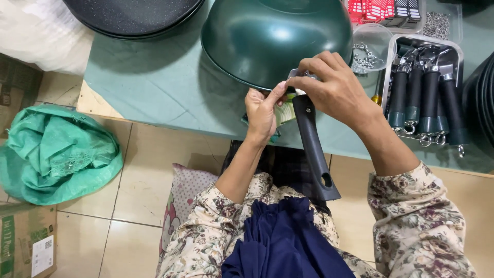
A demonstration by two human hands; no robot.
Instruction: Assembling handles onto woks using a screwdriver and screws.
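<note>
At the centre of the frame the green wok [272, 38] lay upside down on the desk [154, 87], its black handle [314, 149] pointing toward the person's lap. The left hand [262, 110] pinched a small green tag [284, 112] beside the handle; the right hand [329, 85] was closed over the metal bracket at the rim. Holding the handle square to the rim would likely serve best (judging by the grip). Red-and-black labels [383, 10] sat upper right; a brown carton [25, 247] lower left

Two bare forearms reach forward; the left hand [262, 110] pinches, the right hand [332, 85] curls fingertips downward beside it.
</note>
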